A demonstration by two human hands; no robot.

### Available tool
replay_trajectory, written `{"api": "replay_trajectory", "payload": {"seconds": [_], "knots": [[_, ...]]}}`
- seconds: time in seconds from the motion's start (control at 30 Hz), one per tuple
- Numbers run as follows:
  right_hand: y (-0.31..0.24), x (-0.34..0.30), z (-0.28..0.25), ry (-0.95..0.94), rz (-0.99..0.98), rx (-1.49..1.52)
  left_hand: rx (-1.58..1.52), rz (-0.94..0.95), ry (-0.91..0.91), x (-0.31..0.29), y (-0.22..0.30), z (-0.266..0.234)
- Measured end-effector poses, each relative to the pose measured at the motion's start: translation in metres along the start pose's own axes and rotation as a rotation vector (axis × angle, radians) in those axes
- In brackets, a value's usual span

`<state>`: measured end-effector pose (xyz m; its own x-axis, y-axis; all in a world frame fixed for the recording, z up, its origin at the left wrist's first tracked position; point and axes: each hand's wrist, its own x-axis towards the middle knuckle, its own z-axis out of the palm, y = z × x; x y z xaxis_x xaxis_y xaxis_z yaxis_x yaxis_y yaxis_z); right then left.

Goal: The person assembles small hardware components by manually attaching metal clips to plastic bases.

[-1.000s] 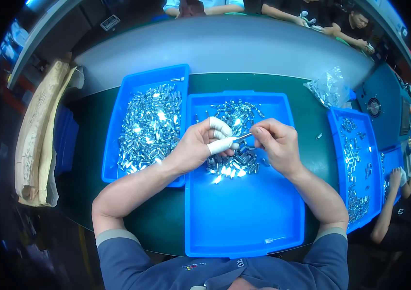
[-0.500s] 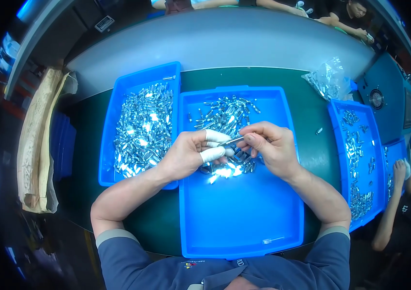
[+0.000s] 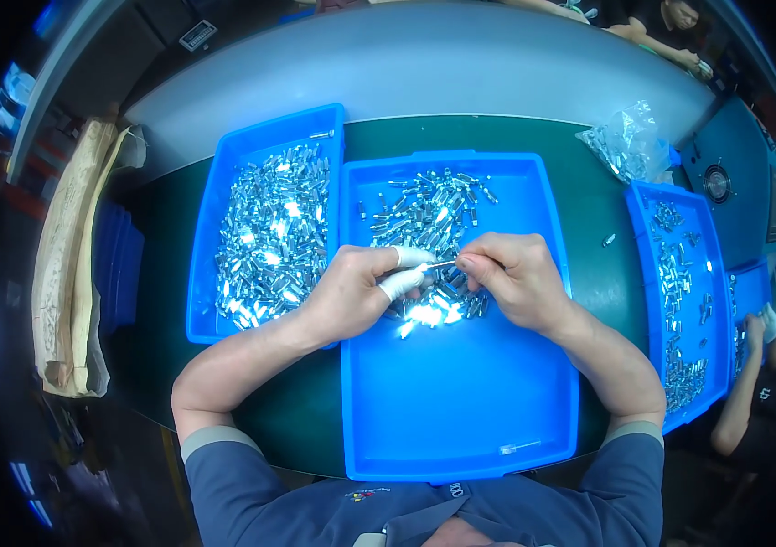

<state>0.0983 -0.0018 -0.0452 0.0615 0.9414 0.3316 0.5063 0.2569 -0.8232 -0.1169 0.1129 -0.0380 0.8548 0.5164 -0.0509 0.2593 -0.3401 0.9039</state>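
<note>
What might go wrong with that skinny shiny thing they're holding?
The slim metal piece is pinched between the left hand and the right hand, so it might slip. The pile below has lots of similar shiny bits, so a dropped one could be hard to find. Also, one loose part lies on the green table, outside the trays, and might get overlooked.

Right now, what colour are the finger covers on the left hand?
The finger covers are white; the head view shows them best.

Near half of middle tray (image 3: pixel 456 387) mostly free — hands (image 3: pixel 351 290) (image 3: pixel 527 278) and metal pile (image 3: pixel 424 214) beyond
</note>
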Motion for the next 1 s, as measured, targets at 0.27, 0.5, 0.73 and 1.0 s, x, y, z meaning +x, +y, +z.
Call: {"api": "replay_trajectory", "payload": {"seconds": [0.27, 0.5, 0.73, 1.0], "knots": [[0.007, 0.0, 0.001, -0.078, 0.073, 0.023, 0.102, 0.058, 0.034, 0.0, -0.004, 0.004], [0.012, 0.0, -0.002, -0.078, 0.116, 0.049, 0.178, 0.098, 0.076, 0.002, -0.001, 0.012], [0.019, -0.003, 0.009, 0.027, -0.064, -0.085, 0.278, 0.085, 0.121, -0.004, 0.002, 0.015], [0.017, 0.001, -0.001, 0.07, 0.059, 0.127, 0.496, 0.193, 0.382, -0.013, -0.006, -0.015]]}}
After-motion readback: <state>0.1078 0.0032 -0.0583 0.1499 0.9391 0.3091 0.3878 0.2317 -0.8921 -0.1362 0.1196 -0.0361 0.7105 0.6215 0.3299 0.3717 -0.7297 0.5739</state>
